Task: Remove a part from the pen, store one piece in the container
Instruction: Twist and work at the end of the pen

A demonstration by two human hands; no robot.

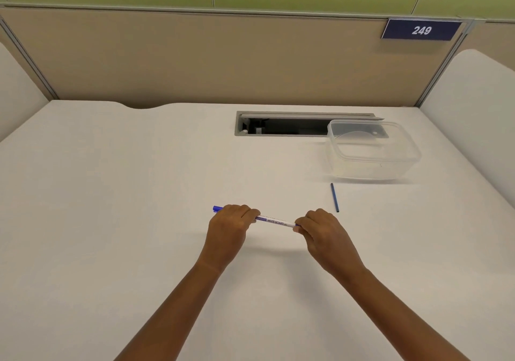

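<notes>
Your left hand (229,222) wraps the blue-capped end of the slim white pen (274,220) while your right hand (317,228) pinches its other tip, above the smooth white table (139,179). A thin blue stick (334,197) lies just in front of the clear, rounded plastic container (373,162).

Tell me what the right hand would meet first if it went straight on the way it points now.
The right hand points forward and left. Past the marker it grips, the way looks free over the desk, clearing the left hand, until the left end of the cable slot; depth is unclear.
</notes>
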